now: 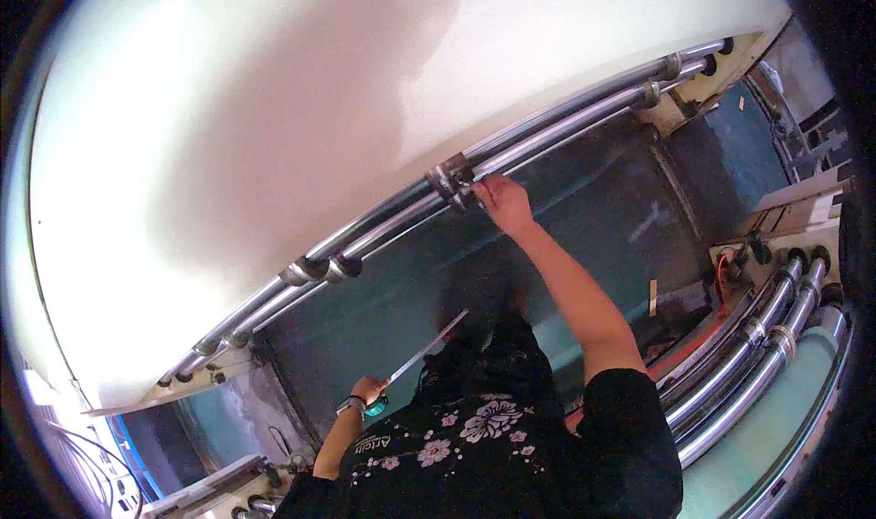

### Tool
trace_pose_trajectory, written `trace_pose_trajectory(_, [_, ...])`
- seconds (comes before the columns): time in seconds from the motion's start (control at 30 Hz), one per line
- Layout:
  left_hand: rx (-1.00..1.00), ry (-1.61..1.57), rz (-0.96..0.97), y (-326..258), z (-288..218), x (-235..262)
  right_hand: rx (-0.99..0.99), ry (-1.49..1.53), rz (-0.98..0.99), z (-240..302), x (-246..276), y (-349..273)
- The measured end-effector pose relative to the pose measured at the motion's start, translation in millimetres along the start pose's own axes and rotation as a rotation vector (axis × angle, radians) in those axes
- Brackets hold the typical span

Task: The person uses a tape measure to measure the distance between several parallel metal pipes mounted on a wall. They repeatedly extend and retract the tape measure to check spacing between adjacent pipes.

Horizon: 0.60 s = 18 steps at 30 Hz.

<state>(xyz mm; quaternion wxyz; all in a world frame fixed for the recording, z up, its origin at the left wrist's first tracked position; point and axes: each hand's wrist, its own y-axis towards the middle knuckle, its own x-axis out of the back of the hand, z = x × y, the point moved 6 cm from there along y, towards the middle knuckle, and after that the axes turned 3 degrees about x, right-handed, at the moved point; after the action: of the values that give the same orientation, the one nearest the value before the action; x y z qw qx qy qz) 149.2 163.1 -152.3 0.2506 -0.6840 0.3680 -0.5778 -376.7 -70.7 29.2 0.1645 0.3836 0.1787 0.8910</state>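
Note:
My left hand [368,390] is low in front of my body, closed round a tape measure [376,406] with a green case. Its pale blade [427,345] sticks out up and to the right, over the dark floor. Farther ahead, my right hand [505,202] reaches up to a dark metal clamp [449,180] on the steel rods [557,129]. The fingers are bent and pinched at the clamp's right edge; what exactly lies between them is hidden. The rods run slantwise along the lower edge of a large white panel [301,90].
More collars [345,265] sit along the same rods. Behind me on the right runs a second set of thick chrome rods [735,353] beside a pale green roller [776,432]. An orange cable [701,337] lies near them. Dark cables [96,455] hang at the lower left.

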Motion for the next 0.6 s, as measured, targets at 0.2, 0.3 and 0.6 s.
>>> trace_pose_trajectory(0.2, [0.269,-0.463,0.039,0.6,-75.3,67.8,-0.093,0.056,-0.059,-34.6,34.6,-9.0])
trace_pose_trajectory(0.3, [0.129,-0.371,-0.083,22.3,-41.6,44.2,-0.242,0.008,0.032,-76.2,-19.4,-47.5])
trace_pose_trajectory(0.6, [0.270,-0.410,-0.128,43.2,-51.2,12.0,-0.464,0.908,0.035,-160.6,-126.1,-77.4])
